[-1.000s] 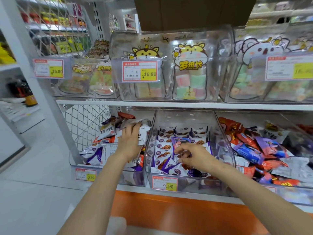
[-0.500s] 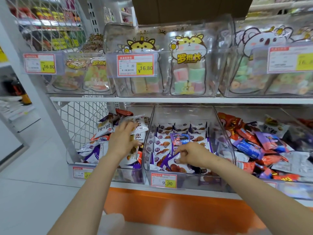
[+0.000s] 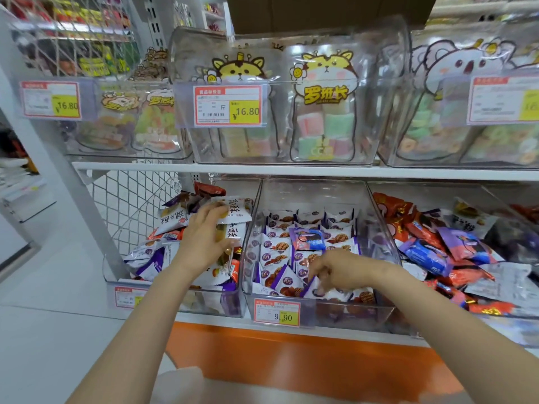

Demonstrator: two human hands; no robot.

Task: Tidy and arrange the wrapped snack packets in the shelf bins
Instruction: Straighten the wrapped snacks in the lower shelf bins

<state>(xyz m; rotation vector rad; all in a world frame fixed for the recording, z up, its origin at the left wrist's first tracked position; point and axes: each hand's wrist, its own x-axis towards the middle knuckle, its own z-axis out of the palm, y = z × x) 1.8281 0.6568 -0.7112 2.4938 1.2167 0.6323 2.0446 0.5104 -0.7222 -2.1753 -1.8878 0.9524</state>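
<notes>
Our left hand (image 3: 204,237) lies flat, fingers straight, on the white packets (image 3: 236,212) heaped in the left bin (image 3: 211,304). Our right hand (image 3: 338,272) curls its fingers down, pinching a purple-and-white packet (image 3: 312,290) at the front of the middle bin (image 3: 335,314).

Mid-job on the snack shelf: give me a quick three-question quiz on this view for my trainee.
1. True or false: the right hand is reaching into the middle bin of the lower shelf.
2. The price tag on that bin's front reads: A) 16.80 B) 9.90 C) 6.90
3. Fill in: the left hand lies on white packets in the ____ bin of the same row.

Key: 1 true; 2 B; 3 left.
</notes>
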